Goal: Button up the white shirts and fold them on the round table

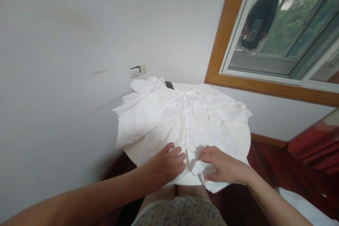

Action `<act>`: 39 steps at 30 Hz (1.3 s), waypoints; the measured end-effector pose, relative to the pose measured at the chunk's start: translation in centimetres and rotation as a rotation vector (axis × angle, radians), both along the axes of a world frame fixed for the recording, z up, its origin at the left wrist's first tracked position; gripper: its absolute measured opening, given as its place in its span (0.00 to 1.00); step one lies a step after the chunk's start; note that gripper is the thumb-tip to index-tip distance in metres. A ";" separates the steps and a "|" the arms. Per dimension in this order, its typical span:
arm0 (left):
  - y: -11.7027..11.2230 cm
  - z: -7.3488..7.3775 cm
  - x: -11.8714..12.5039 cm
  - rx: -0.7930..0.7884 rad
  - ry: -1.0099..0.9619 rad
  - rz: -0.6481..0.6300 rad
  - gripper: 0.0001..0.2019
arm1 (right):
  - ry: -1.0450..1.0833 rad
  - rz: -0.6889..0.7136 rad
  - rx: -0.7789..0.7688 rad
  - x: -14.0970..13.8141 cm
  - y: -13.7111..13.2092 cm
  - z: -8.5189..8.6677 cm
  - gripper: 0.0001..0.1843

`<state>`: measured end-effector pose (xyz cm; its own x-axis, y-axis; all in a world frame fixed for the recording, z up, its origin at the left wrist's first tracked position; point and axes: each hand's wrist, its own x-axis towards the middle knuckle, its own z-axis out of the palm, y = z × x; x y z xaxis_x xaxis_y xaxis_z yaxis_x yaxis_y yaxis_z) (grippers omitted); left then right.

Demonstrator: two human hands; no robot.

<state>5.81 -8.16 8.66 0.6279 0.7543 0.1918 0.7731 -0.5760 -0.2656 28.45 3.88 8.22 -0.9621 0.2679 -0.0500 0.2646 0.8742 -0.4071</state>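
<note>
some shirt overhangs table edge, right hand gripping it; left hand, hold unclear.

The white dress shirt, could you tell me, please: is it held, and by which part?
The right grip appears to pinch the white dress shirt by its lower edge; whether the left grip, across the placket, holds it cannot be told.

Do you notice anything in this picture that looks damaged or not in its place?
Yes: on the wall beyond the white shirt, the socket seems to sit unevenly, with a dark gap along its top edge. Left of it, a faint scuff marks the wall.
</note>
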 end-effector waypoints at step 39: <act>-2.7 -2.3 0.6 -0.084 -0.217 -0.036 0.03 | 0.262 0.063 -0.420 -0.5 0.7 2.3 0.17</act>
